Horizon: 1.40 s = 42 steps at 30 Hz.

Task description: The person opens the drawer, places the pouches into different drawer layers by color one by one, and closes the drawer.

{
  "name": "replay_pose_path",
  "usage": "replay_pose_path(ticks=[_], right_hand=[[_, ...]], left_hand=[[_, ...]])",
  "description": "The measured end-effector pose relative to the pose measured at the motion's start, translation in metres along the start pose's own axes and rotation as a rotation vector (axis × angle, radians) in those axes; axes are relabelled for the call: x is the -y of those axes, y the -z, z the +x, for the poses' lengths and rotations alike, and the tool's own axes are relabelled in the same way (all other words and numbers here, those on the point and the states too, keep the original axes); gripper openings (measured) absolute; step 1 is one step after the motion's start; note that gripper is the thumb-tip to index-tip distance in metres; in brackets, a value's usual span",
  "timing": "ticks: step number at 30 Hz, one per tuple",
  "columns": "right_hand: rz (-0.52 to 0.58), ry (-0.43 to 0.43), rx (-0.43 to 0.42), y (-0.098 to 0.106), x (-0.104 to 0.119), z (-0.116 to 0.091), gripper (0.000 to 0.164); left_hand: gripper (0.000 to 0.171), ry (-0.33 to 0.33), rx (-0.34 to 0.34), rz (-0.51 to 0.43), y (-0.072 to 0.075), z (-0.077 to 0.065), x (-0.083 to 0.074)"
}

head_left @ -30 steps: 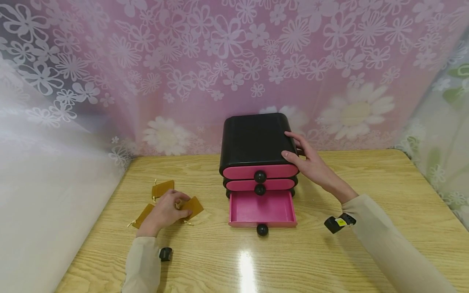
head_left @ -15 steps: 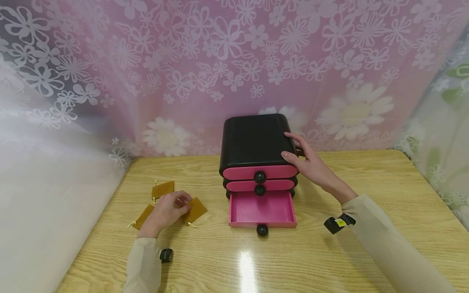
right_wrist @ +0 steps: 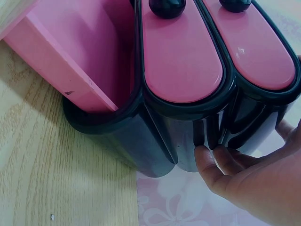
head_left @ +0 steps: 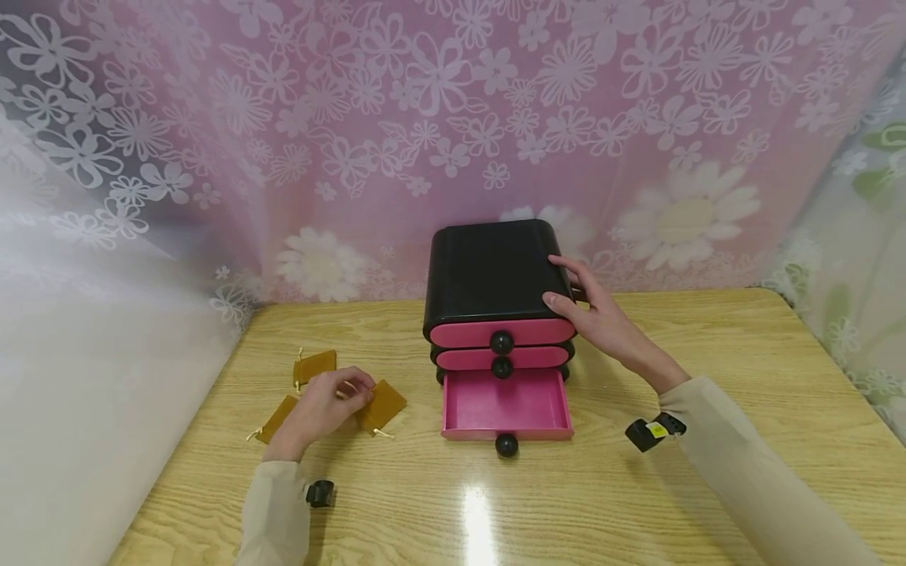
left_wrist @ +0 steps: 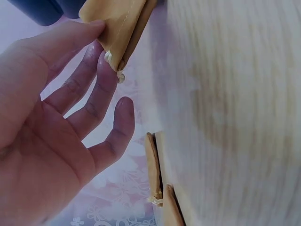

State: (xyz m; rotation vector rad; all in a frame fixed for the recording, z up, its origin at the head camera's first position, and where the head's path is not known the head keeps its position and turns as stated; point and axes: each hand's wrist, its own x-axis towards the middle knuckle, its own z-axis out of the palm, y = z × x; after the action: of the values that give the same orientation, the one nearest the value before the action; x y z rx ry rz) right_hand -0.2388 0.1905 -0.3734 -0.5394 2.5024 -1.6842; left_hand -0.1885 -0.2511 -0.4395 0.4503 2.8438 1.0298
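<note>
My left hand [head_left: 327,405] pinches the corner of a tan drawstring pouch [head_left: 383,406] between thumb and fingers; the left wrist view shows the thumb on the pouch [left_wrist: 123,23] near its cord. Two more tan pouches lie by this hand, one behind [head_left: 314,365] and one at its left [head_left: 278,419], partly hidden by the hand. My right hand [head_left: 602,314] rests on the right side and top edge of a black drawer cabinet [head_left: 495,267], its fingertips touching the side wall. The bottom pink drawer [head_left: 507,401] is pulled out with nothing seen inside.
Two upper pink drawers [head_left: 504,333] are closed, with round black knobs. A wood-grain table [head_left: 396,503] bears everything. Flowered curtain [head_left: 425,141] hangs behind the table and at both sides. The pulled-out drawer juts towards the front edge.
The pouch in my left hand has shifted slightly to the right and its cord end now points towards the front right. My right hand and the cabinet have stayed in place.
</note>
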Motion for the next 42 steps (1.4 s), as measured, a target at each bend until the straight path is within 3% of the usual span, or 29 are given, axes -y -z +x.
replay_pose_path(ticks=[8, 20, 33, 42], right_hand=[[-0.006, 0.007, -0.005, 0.0, 0.0, 0.0, 0.065], [-0.007, 0.012, -0.009, -0.001, 0.0, 0.0, 0.065], [0.0, 0.008, 0.001, 0.0, 0.0, 0.0, 0.065], [-0.005, -0.006, -0.002, -0.001, 0.0, 0.001, 0.065]], left_hand=[[0.009, -0.046, -0.006, -0.045, 0.003, 0.0, -0.006], [0.007, -0.074, -0.01, -0.118, 0.008, 0.001, -0.031], [0.009, -0.132, -0.064, -0.127, 0.005, -0.001, -0.056], [0.01, -0.16, -0.061, -0.186, -0.001, 0.004, -0.072]])
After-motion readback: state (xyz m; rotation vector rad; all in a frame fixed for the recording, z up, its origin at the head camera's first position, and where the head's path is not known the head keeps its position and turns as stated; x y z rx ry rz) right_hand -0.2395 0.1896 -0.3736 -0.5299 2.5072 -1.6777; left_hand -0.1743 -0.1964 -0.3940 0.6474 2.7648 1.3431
